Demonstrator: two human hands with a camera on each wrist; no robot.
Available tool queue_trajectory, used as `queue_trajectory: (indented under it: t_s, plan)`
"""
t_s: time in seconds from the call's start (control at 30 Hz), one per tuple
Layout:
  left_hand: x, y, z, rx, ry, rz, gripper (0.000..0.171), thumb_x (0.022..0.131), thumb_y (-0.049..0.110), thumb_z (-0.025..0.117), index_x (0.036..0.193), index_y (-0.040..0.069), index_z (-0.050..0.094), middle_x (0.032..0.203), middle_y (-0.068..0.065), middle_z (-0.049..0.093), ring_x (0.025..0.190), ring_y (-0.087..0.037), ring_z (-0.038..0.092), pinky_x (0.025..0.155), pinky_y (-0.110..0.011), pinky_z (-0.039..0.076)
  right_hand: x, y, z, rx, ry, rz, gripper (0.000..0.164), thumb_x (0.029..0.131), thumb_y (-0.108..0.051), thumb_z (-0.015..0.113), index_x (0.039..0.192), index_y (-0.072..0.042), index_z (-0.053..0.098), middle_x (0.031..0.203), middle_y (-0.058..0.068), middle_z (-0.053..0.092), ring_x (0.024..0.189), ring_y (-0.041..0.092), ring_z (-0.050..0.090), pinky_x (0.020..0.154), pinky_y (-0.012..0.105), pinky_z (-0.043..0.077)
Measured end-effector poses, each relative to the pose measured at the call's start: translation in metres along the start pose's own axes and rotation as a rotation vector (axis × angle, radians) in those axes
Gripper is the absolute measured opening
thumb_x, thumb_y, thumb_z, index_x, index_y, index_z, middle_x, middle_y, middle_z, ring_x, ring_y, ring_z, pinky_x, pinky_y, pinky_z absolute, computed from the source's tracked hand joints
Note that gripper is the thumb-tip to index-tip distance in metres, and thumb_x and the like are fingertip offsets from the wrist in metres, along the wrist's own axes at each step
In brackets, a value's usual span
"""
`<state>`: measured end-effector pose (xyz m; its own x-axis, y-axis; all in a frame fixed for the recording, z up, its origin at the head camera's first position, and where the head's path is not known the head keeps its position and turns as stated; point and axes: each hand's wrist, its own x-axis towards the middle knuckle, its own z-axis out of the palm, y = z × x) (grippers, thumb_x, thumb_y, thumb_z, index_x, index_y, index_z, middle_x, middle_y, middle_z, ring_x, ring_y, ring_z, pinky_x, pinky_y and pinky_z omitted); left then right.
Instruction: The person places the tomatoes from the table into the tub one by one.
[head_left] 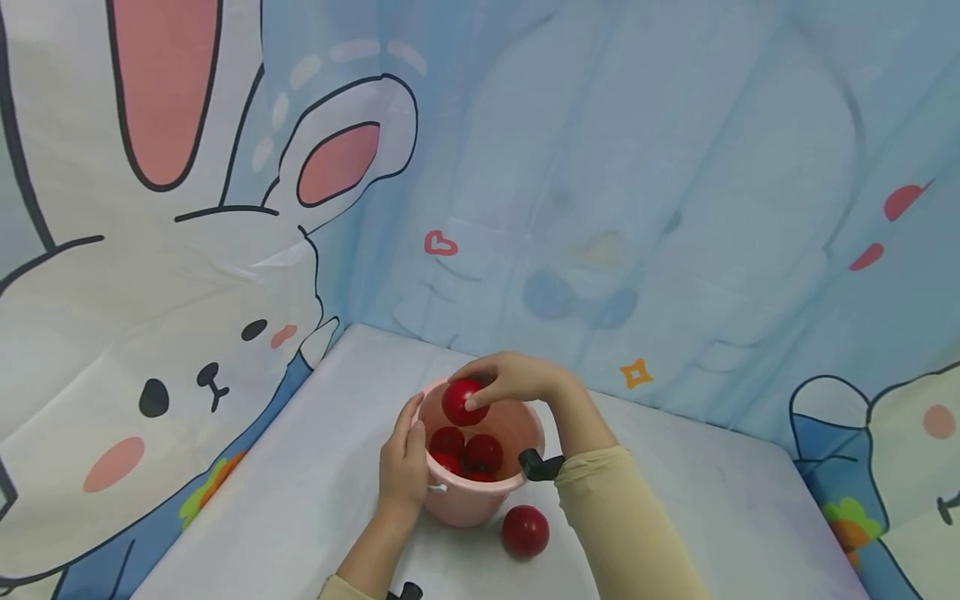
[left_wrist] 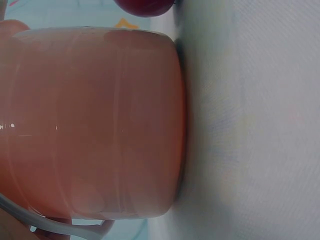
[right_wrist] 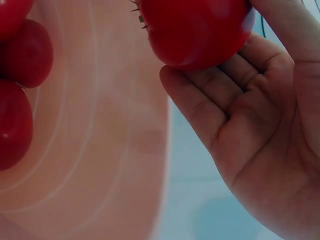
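A pink bucket (head_left: 468, 504) stands upright on the white-covered table, with several red tomatoes (head_left: 482, 452) inside. My left hand (head_left: 403, 467) holds the bucket's left side near the rim. My right hand (head_left: 517, 377) grips a tomato (head_left: 463, 402) over the bucket's opening; its thumb presses the near side. In the right wrist view the fingers curl under this tomato (right_wrist: 200, 30), and a bit of green stem shows. Another tomato (head_left: 525, 532) lies on the table, just in front of the bucket to the right.
A pale bucket handle (left_wrist: 65, 229) hangs along the side in the left wrist view. White cloth (head_left: 285, 500) covers the table. Behind it hangs a blue curtain (head_left: 675, 167) with printed cartoon rabbits. Each wrist carries a small black mount (head_left: 540, 465).
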<state>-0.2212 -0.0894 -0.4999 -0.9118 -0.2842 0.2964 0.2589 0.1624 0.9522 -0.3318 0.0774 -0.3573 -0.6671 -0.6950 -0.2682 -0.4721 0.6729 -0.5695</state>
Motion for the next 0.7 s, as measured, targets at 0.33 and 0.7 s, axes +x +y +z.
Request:
queue_trajectory:
  t_s: [0.33,0.7]
  plan:
    - [0.0,0.0,0.0,0.006,0.0,-0.033,0.041,0.097,0.031,0.041,0.136,0.044,0.036,0.118,0.012,0.059,0.083,-0.015,0.058,0.069,-0.028,0.057,0.015,0.001,0.012,-0.072,-0.062,0.065,0.046,0.07,-0.057,0.069,0.113,-0.046,0.057,0.109,-0.018,0.06,0.104,0.009,0.054,0.085,0.033,0.051]
    - [0.0,0.0,-0.001,-0.003,-0.018,-0.046,0.041,0.097,0.031,0.039,0.135,0.046,0.035,0.095,-0.002,0.063,0.056,-0.019,0.05,0.048,-0.025,0.051,0.022,0.004,0.022,0.001,-0.163,0.04,0.045,0.073,-0.044,0.072,0.115,-0.038,0.058,0.107,-0.011,0.061,0.104,0.014,0.054,0.086,0.041,0.051]
